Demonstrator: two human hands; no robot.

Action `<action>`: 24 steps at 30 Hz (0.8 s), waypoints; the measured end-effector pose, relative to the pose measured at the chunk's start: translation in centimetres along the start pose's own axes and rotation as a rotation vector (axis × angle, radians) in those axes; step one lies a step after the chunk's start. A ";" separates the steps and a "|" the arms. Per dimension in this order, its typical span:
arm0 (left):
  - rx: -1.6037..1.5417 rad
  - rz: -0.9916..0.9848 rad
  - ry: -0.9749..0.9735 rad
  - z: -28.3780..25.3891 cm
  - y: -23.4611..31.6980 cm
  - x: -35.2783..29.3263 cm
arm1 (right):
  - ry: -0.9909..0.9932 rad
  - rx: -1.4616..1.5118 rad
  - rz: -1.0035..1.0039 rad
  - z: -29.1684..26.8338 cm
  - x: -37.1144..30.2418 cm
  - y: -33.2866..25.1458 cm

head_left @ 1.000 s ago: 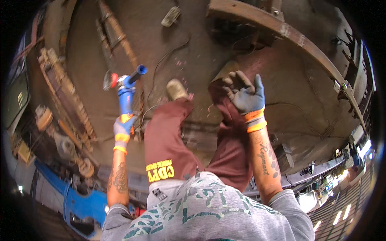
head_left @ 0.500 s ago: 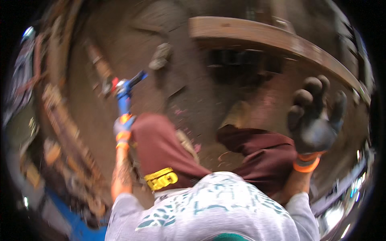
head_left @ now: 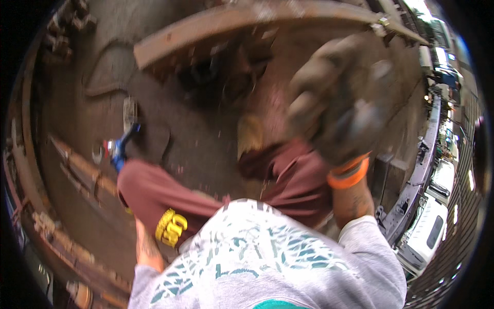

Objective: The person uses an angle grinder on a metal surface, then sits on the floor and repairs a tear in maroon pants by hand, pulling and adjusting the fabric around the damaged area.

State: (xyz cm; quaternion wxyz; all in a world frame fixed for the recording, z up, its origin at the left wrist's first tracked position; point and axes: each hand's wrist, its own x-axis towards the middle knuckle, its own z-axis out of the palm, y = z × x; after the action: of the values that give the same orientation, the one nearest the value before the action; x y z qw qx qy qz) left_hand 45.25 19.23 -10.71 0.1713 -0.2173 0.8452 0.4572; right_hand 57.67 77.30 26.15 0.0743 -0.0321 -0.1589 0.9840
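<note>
A blue angle grinder (head_left: 119, 150) with a side handle and a red and silver head shows beyond my left knee. My left forearm (head_left: 147, 246) leads toward it. The knee hides nearly all of my left hand, which is closed around the grinder's body in the earlier frame. My right hand (head_left: 342, 100), in a dark grey glove with an orange cuff, is raised large in front of me. It is blurred, but its fingers are apart and I see nothing in them. Below it is my right leg in maroon trousers (head_left: 293, 167).
A long rusty steel beam (head_left: 231, 20) crosses the far side, with dark shapes under it. A pale block (head_left: 129, 113) lies on the dirty floor near the grinder. Rusty bars (head_left: 82, 162) lie at the left. White vehicles (head_left: 424, 234) stand at the far right.
My view has swung to the right, so the beam and floor slide left. My right hand has come up closer and further inward. My left hand has gone behind the knee.
</note>
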 end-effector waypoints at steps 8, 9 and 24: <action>0.005 0.024 0.017 -2.6 -0.9 -1.4 | 0.090 -0.114 -0.085 -1.5 -8.8 -11.1; 0.006 0.023 0.025 -2.9 -1.0 -1.7 | 0.158 0.073 -0.105 -1.4 -9.4 -11.6; 0.031 0.128 0.003 -4.4 -2.9 -2.3 | 0.493 -1.262 0.269 -4.1 -8.4 -6.3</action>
State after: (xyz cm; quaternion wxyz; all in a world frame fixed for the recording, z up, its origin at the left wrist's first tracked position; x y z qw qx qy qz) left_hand 48.31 14.63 -9.29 0.1437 -0.1607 0.8647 0.4536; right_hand 67.19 83.16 24.57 -0.0471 -0.3115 -0.6743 0.6679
